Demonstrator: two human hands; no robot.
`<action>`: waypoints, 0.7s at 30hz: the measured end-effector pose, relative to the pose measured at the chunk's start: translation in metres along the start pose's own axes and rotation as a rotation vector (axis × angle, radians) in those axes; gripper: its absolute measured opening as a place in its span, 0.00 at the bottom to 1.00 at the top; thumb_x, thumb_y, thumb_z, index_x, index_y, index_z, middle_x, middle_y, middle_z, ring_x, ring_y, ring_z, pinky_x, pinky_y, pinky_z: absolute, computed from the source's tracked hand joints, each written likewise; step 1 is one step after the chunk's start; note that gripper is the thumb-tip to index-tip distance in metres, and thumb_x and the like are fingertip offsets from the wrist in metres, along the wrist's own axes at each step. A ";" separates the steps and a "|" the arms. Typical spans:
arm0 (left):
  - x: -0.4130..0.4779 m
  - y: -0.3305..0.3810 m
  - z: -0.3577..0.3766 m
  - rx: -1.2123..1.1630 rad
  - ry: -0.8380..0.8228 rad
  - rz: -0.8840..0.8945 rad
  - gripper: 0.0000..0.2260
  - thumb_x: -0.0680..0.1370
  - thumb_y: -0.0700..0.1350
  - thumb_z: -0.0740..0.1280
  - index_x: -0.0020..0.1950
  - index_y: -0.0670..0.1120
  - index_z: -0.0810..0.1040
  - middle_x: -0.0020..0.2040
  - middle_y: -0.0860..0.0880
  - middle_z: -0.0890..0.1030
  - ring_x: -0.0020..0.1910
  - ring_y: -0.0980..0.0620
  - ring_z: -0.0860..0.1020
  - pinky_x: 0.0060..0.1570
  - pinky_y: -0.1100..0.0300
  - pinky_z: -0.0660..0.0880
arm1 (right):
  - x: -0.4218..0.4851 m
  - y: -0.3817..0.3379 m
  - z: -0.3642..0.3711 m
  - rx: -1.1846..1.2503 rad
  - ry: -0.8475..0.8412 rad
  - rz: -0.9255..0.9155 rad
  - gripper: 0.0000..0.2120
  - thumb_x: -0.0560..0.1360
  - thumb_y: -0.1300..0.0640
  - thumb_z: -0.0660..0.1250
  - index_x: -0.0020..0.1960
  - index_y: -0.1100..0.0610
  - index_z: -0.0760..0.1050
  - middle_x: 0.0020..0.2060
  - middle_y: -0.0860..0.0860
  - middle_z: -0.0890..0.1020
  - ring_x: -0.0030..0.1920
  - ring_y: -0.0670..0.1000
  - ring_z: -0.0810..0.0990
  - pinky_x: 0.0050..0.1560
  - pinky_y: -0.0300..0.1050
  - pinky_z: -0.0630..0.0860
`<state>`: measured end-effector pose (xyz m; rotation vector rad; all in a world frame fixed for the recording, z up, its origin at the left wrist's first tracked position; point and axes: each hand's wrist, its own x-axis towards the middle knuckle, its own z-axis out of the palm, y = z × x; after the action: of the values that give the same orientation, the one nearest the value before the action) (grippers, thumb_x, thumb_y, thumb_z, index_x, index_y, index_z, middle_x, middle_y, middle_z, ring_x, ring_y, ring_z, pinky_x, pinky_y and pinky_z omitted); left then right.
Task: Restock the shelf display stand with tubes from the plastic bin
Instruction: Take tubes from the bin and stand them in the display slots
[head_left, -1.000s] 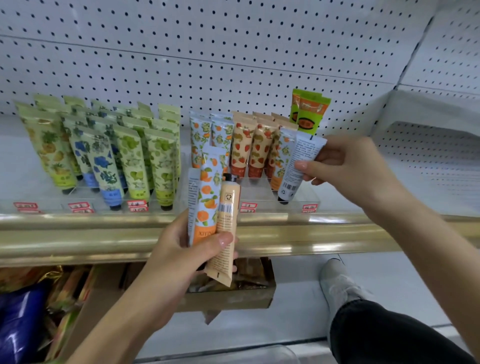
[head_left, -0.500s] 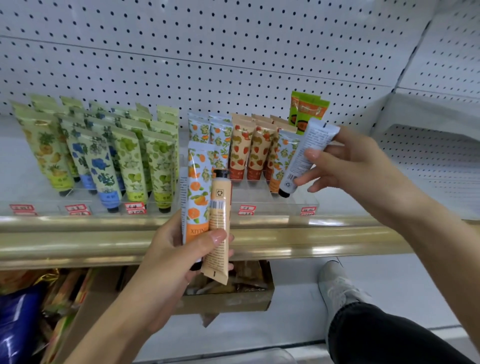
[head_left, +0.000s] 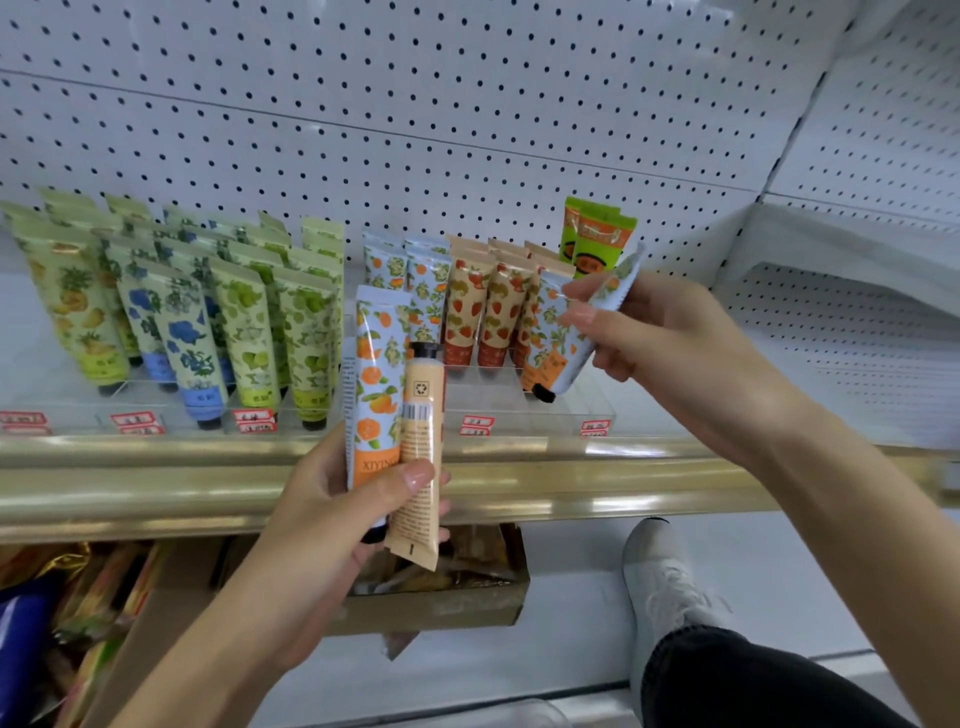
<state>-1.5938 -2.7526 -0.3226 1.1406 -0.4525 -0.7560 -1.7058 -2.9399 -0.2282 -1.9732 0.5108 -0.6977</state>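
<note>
Lowering the pale-blue, orange-print plastic tube (head_left: 558, 348), pinched cap-down in the right hand (head_left: 670, 338) above the clear acrylic display stand (head_left: 519, 410), could topple the leaning strawberry-print tubes (head_left: 467, 306) just beside it, and the left hand (head_left: 332, 499), gripping 2 spare tubes (head_left: 376, 384), might let 1 slip.

Colours | at 7 o'clock you hold an orange-print tube (head_left: 376, 374), pale blue with an orange foot band, beside a plain peach tube (head_left: 418, 452) with a black cap | at 3 o'clock your second orange-print tube (head_left: 558, 353) has the same pale blue, orange band and black cap | at 9 o'clock: yellow-green pineapple tubes (head_left: 78, 312), blue-flower tubes (head_left: 182, 332), lime-green tubes (head_left: 306, 332) | at 12 o'clock: beige strawberry tubes (head_left: 467, 306) with red fruit | at 1 o'clock: bright green tubes (head_left: 597, 244) | white pegboard (head_left: 415, 104) with dark dots | gold rail (head_left: 156, 483)
</note>
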 end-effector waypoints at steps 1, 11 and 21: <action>-0.001 0.000 0.000 0.005 0.006 -0.001 0.22 0.56 0.42 0.75 0.49 0.48 0.80 0.36 0.45 0.84 0.32 0.49 0.83 0.32 0.52 0.79 | -0.001 -0.001 -0.002 -0.039 -0.016 -0.009 0.07 0.76 0.58 0.66 0.53 0.58 0.78 0.35 0.47 0.79 0.29 0.42 0.72 0.31 0.33 0.71; -0.004 0.001 -0.003 -0.002 -0.017 0.008 0.19 0.62 0.42 0.69 0.53 0.46 0.78 0.36 0.45 0.83 0.33 0.49 0.82 0.31 0.57 0.79 | -0.005 0.005 -0.012 -0.071 0.090 -0.006 0.07 0.75 0.62 0.67 0.53 0.57 0.76 0.39 0.48 0.82 0.34 0.43 0.77 0.36 0.37 0.73; -0.007 0.000 -0.004 0.041 -0.007 -0.017 0.21 0.60 0.36 0.77 0.51 0.49 0.78 0.36 0.46 0.84 0.33 0.50 0.83 0.33 0.55 0.82 | -0.001 0.013 -0.010 -0.093 0.158 -0.039 0.06 0.75 0.59 0.68 0.50 0.59 0.79 0.37 0.53 0.81 0.31 0.43 0.77 0.35 0.36 0.77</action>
<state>-1.5962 -2.7453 -0.3239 1.1814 -0.4666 -0.7689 -1.7136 -2.9516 -0.2360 -2.0286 0.6110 -0.8730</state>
